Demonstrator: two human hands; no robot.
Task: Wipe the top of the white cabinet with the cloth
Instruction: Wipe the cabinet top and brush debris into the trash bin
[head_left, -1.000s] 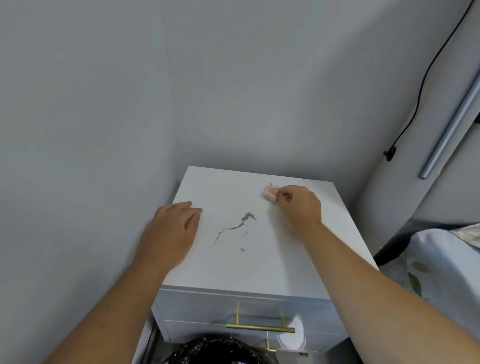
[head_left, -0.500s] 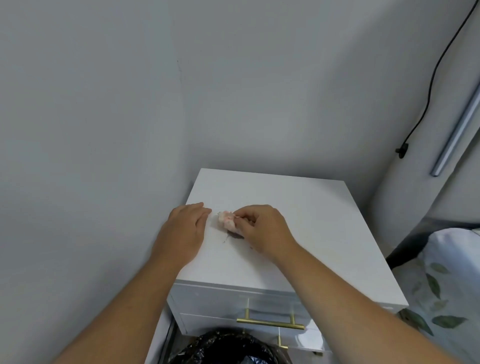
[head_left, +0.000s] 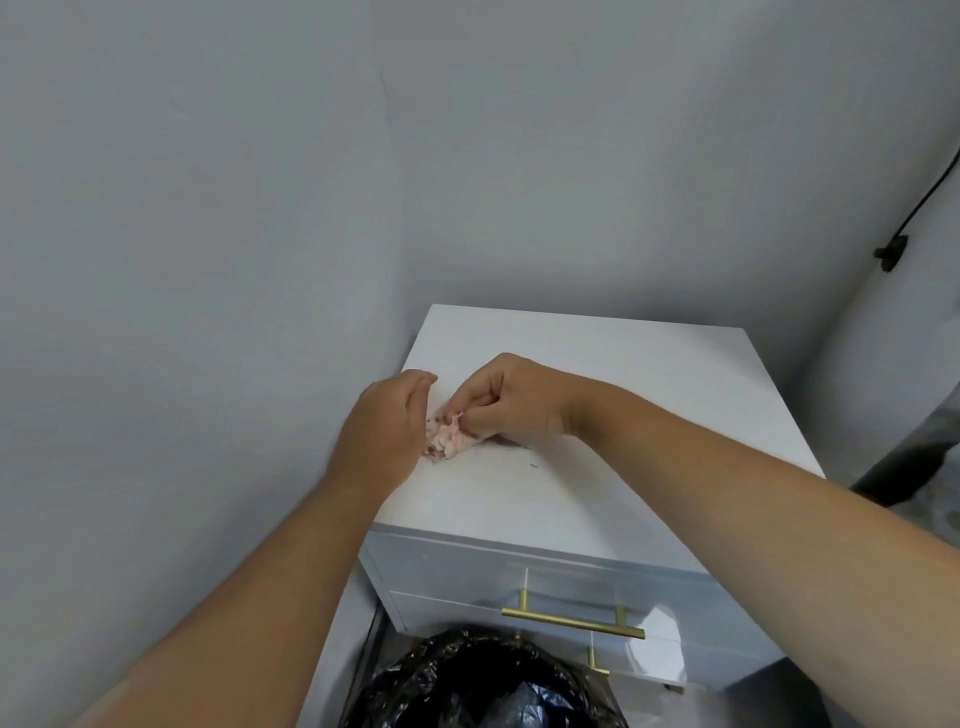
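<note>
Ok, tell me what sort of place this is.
Probably a corner of a home, perhaps a bedroom: a white cabinet with a gold drawer handle stands against grey walls, with a black-lined bin in front and a black cable on the wall.

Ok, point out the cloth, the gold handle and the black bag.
cloth (head_left: 448, 440), head view, crumpled pink middle.
gold handle (head_left: 571, 622), head view, middle of the bar.
black bag (head_left: 457, 656), head view, glossy upper part.

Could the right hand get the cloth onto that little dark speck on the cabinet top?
Probably yes. The right hand pinches the cloth close beside the speck, and only bare cabinet top lies between them.
</note>
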